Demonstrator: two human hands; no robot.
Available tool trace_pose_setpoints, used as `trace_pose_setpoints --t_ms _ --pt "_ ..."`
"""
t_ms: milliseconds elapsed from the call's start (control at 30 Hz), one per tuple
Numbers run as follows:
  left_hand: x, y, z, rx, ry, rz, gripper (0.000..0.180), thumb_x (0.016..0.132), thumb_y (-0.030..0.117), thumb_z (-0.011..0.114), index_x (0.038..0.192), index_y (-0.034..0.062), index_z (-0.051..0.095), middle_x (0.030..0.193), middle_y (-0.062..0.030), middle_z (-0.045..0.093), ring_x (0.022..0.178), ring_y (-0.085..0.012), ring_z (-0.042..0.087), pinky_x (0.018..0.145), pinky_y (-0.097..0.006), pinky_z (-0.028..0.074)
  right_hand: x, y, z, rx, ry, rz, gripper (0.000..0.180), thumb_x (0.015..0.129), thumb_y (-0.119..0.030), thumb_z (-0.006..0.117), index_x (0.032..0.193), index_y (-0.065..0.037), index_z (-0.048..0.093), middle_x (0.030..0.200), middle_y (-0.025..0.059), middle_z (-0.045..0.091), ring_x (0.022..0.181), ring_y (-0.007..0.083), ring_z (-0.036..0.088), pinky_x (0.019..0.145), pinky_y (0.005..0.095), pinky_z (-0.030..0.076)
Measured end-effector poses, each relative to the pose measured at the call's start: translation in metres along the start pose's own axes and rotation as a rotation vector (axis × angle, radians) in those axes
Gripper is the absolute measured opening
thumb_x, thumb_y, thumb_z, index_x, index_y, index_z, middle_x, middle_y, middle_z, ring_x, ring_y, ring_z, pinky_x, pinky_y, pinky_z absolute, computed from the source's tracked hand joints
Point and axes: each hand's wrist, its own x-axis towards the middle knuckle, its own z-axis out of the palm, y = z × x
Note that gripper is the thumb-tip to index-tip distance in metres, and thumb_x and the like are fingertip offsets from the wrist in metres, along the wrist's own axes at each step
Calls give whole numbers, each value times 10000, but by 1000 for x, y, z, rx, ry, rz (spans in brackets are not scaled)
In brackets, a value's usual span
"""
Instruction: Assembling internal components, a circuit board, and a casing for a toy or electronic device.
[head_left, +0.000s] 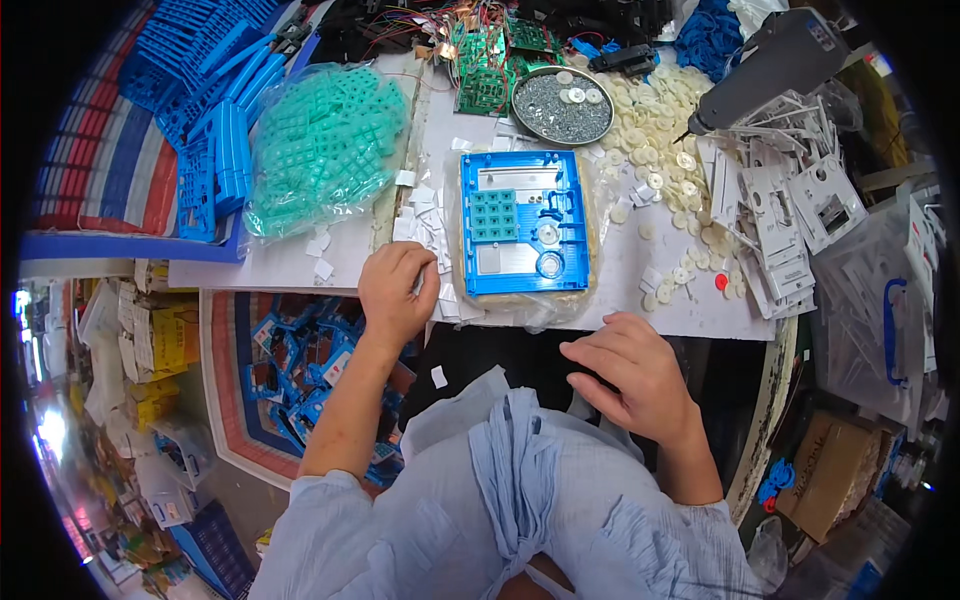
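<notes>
Assembly workshop: circuit boards (483, 75), blue plastic parts (232, 160).

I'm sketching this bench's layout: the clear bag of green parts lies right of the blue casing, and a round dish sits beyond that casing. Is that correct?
Not quite: in the head view the clear bag of green parts lies left of the blue casing; the round dish does sit beyond it.
</notes>
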Motion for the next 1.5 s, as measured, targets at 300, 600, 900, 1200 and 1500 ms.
trace_pose_setpoints --t_ms 300,600,900,1200,1500 --pt "0 -3 -4 -131 -10 -10 173 790 56 739 959 82 714 961 -97 694 850 -292 656 727 -386 498 2 3 1 -28 -7 63 284 807 -117 807 1069 -36 737 961 101 730 871 305 647 842 408 524" --pt "46 13 -25 -38 -314 242 405 789 245 799 1173 133 735 1198 -84 636 993 -276 606 915 -469 438 39 20 5 -10 -69 34 257 804 -114 804 1041 -40 738 954 100 727 875 305 652 820 402 528" --pt "152 -28 9 -185 -208 -158 283 826 290 795 1032 103 749 1030 -101 704 912 -310 625 772 -445 474 77 39 5 -22 -106 -21 254 810 -112 793 1046 -41 731 936 91 718 868 292 649 814 403 528" --pt "232 -65 54 204 -399 -421 268 848 334 752 858 66 743 906 -97 739 980 -278 677 916 -424 451 80 50 -5 41 -69 0 245 817 -106 794 1043 -35 732 915 98 718 827 284 659 770 398 529" --pt "218 11 -12 166 118 179 188 791 122 793 863 63 629 963 -79 663 961 -305 623 881 -413 483 175 79 34 1107 430 392 347 1000 -182 678 1286 12 644 1259 124 681 1112 172 654 883 333 563"
